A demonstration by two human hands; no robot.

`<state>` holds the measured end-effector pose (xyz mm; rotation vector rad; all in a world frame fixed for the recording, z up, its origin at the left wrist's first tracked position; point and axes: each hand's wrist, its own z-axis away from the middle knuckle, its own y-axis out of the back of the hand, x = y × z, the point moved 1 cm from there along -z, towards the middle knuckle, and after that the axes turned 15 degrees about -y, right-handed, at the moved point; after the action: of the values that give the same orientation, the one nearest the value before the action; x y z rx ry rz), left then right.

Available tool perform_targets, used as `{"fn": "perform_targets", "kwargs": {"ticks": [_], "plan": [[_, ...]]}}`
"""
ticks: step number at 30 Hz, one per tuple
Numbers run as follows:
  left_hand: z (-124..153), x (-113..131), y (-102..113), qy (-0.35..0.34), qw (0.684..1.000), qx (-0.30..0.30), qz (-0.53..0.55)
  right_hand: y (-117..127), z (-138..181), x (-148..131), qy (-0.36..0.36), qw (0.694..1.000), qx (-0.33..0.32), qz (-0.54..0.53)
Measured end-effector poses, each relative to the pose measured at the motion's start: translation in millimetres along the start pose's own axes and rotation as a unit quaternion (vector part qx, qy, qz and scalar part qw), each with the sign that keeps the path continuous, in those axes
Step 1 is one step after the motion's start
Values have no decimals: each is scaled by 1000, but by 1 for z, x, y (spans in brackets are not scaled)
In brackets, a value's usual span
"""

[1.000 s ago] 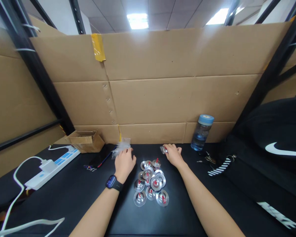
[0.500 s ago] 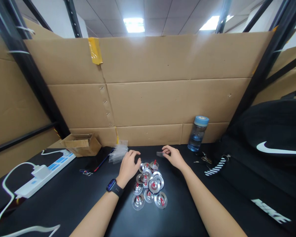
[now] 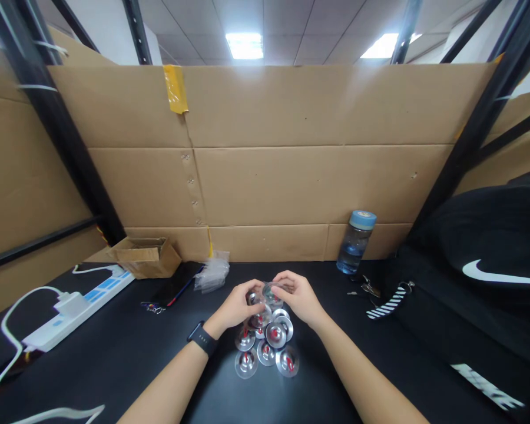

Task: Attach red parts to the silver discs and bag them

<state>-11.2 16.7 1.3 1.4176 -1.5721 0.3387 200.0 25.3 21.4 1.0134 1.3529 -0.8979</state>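
Observation:
Several round silver discs (image 3: pixel 276 334) with clear rims and red centre pieces, like suction cup hooks, lie in a loose pile on the black table (image 3: pixel 229 400). My left hand (image 3: pixel 241 303), with a dark watch on its wrist, curls thumb and fingers around a disc at the pile's far left. Across from it, my right hand (image 3: pixel 298 297) pinches a clear plastic piece (image 3: pixel 271 290) over the far end of the pile. Whether a disc is inside that piece I cannot tell. Left of the hands sits a stack of clear plastic bags (image 3: pixel 214 272).
A cardboard box (image 3: pixel 148 259), a phone (image 3: pixel 174 288) and a white power strip (image 3: pixel 86 303) are on the left. On the right stand a water bottle (image 3: pixel 355 244), keys (image 3: pixel 370 287) and a black bag (image 3: pixel 472 312). A cardboard wall (image 3: pixel 265 188) closes the back.
My right hand has come left and nearer, bringing the clear piece over the pile. My left hand has moved slightly nearer and closed around a disc.

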Motion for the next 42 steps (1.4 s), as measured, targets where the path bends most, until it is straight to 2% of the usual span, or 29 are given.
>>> {"fn": "perform_targets", "kwargs": {"ticks": [5,11,18,20,23,27,30,32,33,35,37,39,42], "plan": [[-2,4,-2,-3,999,8,-32,0,-4,8,10,999,20,28],[-3,4,-2,-22,999,25,-4,-3,3,-2,27,997,29,62],[-4,-15,1,7,985,160,58,-3,0,-3,37,998,53,25],[-4,-17,2,19,981,175,85,-3,-2,-2,30,998,51,11],[-4,-16,1,22,984,158,84,-3,-2,-2,21,998,55,-20],[-4,-9,-3,11,994,108,13,-1,-2,-3,17,997,59,-41],[-2,2,-1,-4,989,127,-70,5,-4,0,14,995,93,-32],[-1,14,1,-49,974,139,-174,10,-6,3,16,990,142,-18],[0,20,2,-82,962,123,-230,12,-7,4,15,987,162,-13],[0,31,-1,-151,938,43,-308,13,-9,6,3,984,179,-14],[0,35,-6,-198,911,-23,-361,12,-9,6,-16,985,170,-35],[-2,34,-13,-216,881,-54,-417,8,-8,5,-26,986,152,-56],[-3,27,-20,-203,845,-72,-490,4,-7,4,-12,990,133,-54]]}}
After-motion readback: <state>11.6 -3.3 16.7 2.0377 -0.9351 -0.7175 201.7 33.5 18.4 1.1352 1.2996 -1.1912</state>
